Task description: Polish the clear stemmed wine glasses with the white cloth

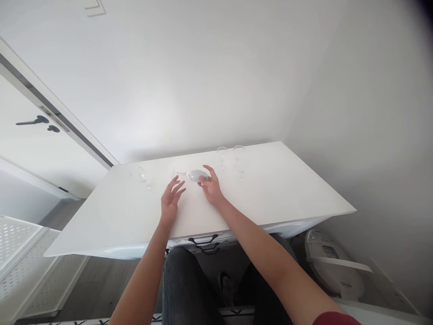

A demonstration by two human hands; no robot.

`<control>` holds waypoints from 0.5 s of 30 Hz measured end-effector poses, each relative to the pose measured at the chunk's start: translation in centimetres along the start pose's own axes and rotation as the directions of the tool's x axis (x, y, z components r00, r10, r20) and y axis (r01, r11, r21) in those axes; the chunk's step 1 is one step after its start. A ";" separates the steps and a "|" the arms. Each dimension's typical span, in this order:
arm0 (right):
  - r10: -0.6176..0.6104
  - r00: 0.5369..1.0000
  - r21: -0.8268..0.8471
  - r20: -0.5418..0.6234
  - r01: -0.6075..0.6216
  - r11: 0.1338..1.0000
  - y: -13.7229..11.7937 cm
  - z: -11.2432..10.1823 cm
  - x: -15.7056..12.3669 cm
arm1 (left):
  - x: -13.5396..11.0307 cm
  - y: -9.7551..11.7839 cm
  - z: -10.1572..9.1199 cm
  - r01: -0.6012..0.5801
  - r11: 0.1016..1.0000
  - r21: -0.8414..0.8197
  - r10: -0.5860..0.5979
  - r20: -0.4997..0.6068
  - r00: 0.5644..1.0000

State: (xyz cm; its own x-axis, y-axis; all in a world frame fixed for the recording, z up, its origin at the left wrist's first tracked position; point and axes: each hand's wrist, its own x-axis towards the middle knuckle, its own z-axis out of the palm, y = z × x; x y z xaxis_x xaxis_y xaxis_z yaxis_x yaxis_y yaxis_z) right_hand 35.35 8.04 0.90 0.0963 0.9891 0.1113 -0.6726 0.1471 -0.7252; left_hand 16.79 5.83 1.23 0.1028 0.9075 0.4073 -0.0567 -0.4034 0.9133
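Observation:
A clear wine glass [181, 174] is tipped on its side above the white tabletop, its foot to the left and its bowl to the right. Something pale grey [196, 175] fills or covers the bowl; whether it is a cloth I cannot tell. My right hand [212, 187] grips the bowl end, thumb and fingers around the rim. Close by the stem is my left hand [171, 196], fingers spread and apart, holding nothing. Another clear glass [140, 174] stands to the left. Two more stemmed glasses, one [222, 155] beside the other [238, 155], stand at the back right.
The white tabletop [270, 189] has drawers with black handles [204, 239] under its front edge. A wall rises behind it. A door with a black lever [34, 121] is at left, white perforated baskets [20, 243] lower left, a rounded white appliance [333, 264] lower right.

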 end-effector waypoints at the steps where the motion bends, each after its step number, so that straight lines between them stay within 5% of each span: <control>1: -0.010 0.999 0.005 -0.039 0.010 1.000 0.0 -0.3 0.3 | 0.2 -0.1 -0.2 0.031 0.997 -0.064 -0.034 -0.045 0.998; 4: -0.023 0.999 -0.032 -0.024 0.023 0.999 -0.4 -0.7 0.6 | 0.7 -0.4 -0.7 0.305 0.912 -0.274 -0.307 0.039 0.951; 7: -0.034 0.988 -0.145 0.147 0.055 0.988 -0.7 -0.5 0.3 | 0.7 -0.2 -1.0 0.617 0.734 -0.283 -0.514 0.361 0.778; 9: -0.011 0.971 -0.218 0.240 0.065 0.974 -0.8 -0.1 0.0 | 0.4 0.2 -1.0 0.671 0.706 -0.228 -0.524 0.469 0.711; 11: -0.010 0.969 -0.248 0.249 0.074 0.966 -0.9 0.3 -0.3 | 0.1 0.5 -0.8 0.642 0.743 -0.188 -0.497 0.488 0.718; 15: -0.096 0.989 -0.224 0.115 0.120 0.967 -1.0 0.5 -0.4 | 0.0 0.5 -0.7 0.524 0.837 -0.159 -0.432 0.396 0.810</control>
State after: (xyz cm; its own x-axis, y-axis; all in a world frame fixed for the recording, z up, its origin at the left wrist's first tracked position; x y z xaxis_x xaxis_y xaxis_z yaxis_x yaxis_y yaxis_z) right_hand 35.65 7.53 1.92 0.0754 0.9632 0.2579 -0.4749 0.2621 -0.8401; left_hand 16.07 5.72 1.65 0.5013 0.8632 -0.0605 -0.1515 0.1564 0.9760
